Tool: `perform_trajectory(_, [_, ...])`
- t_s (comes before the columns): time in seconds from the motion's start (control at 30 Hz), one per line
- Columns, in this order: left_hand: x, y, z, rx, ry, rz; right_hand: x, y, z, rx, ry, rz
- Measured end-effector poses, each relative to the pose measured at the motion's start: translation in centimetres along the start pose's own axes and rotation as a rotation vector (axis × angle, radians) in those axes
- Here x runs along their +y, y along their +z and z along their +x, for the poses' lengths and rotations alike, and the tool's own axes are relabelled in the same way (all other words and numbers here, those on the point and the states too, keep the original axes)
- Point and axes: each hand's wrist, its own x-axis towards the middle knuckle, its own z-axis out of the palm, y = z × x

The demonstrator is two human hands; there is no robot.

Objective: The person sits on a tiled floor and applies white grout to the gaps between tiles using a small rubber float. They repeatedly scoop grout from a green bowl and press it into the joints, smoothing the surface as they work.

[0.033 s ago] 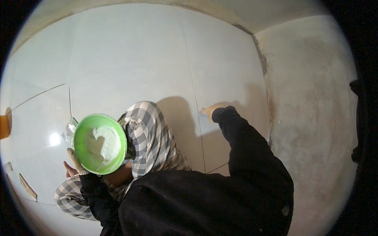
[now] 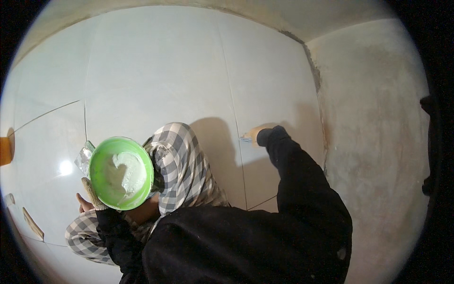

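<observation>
In my gloved left hand point(image 2: 93, 196) is a bright green bowl point(image 2: 98, 177), gripped by its near left rim. White paste point(image 2: 135, 177) coats the bottom and part of the inner wall. My right hand point(image 2: 255, 136), also gloved, reaches forward to the right with fingers closed around a small scraper point(image 2: 245, 139). Only a bluish-grey bit of this tool shows; its blade is against or just over the joint between two large white tiles point(image 2: 194, 71). A flat, shiny grey piece point(image 2: 83, 158), smeared with white, sticks out beyond the bowl's left side; its lower part is hidden.
My knees in checked trousers point(image 2: 177, 156) are bent beside the bowl. A bare plastered wall point(image 2: 373, 118) rises at the right, with a rough dark gap along the tile edge. At the far left are an orange object point(image 2: 5, 150) and a thin brownish strip point(image 2: 33, 224).
My right hand has shifted very slightly to the right, with more of the scraper showing. The bowl in my left hand stays nearly where it was.
</observation>
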Motion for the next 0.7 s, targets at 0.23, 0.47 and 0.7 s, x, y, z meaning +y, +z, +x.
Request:
perform_trajectory(0.23, [-1.5, 2.1, -0.4, -0.041, -0.023, -0.01, 5.4, -10.8, 6.0, 0.333, 0.201, 0.093])
perform_trajectory(0.47, [-1.9, 2.4, -1.1, -0.043, -0.033, -0.018, 5.0, -18.9, 10.5, 0.342, 0.223, -0.08])
perform_trajectory(0.7, [-1.9, 2.2, -0.7, -0.042, -0.053, -0.011, 0.2, -8.5, 7.4, 0.385, 0.293, 0.167])
